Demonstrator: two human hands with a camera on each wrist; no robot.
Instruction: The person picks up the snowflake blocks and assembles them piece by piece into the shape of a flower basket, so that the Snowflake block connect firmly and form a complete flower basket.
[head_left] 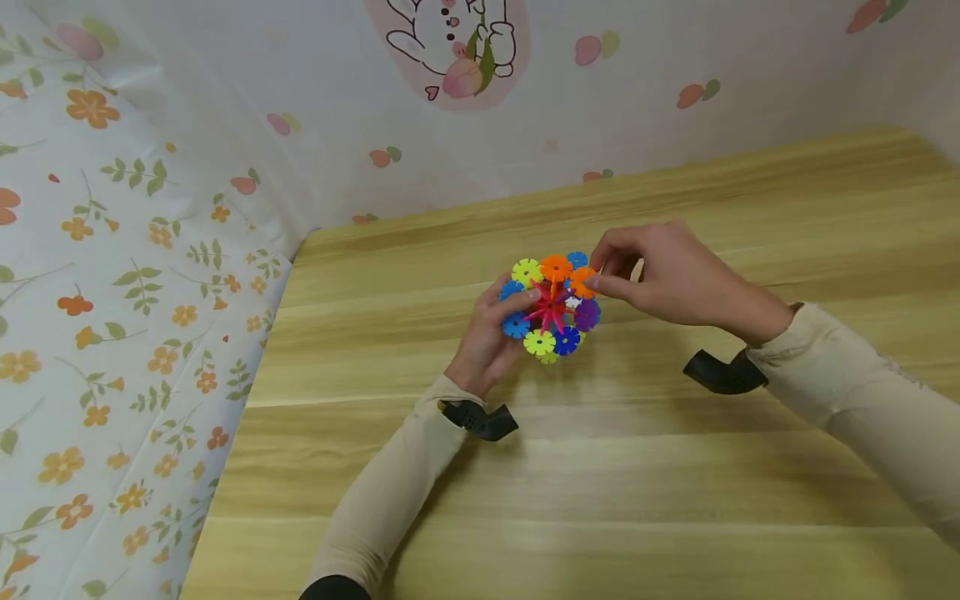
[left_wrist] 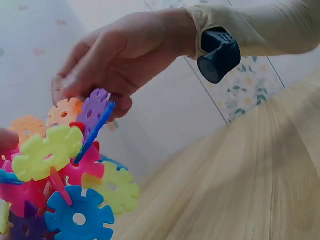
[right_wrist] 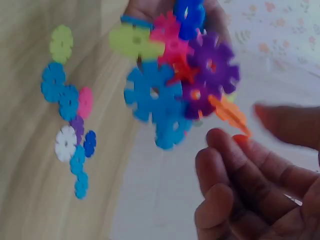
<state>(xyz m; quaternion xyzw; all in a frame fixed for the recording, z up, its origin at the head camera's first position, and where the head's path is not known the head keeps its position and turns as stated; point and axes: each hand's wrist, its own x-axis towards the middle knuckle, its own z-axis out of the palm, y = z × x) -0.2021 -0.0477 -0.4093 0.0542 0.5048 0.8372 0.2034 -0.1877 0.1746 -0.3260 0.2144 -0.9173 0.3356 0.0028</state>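
Observation:
A round cluster of notched plastic snowflake discs [head_left: 540, 342], in blue, yellow, purple, pink and orange, is held above the table. My left hand [head_left: 491, 337] grips it from the left, thumb laid over its near face and the other fingers mostly hidden behind. At the cluster's right side my right hand [head_left: 667, 271] pinches an orange snowflake disc [head_left: 582, 283] with thumb and fingertips. That orange disc [right_wrist: 231, 116] appears nearly edge-on in the right wrist view, where the thumb [right_wrist: 285, 125] is blurred close beside it. Blue discs [left_wrist: 80, 220] face the left wrist camera.
Loose snowflake discs lie on the wooden table in the right wrist view, among them a white disc [right_wrist: 66, 143], a pink disc [right_wrist: 85, 102] and a yellow disc [right_wrist: 61, 44]. Patterned sheets [head_left: 150, 275] border the table [head_left: 600, 492] at the left and back.

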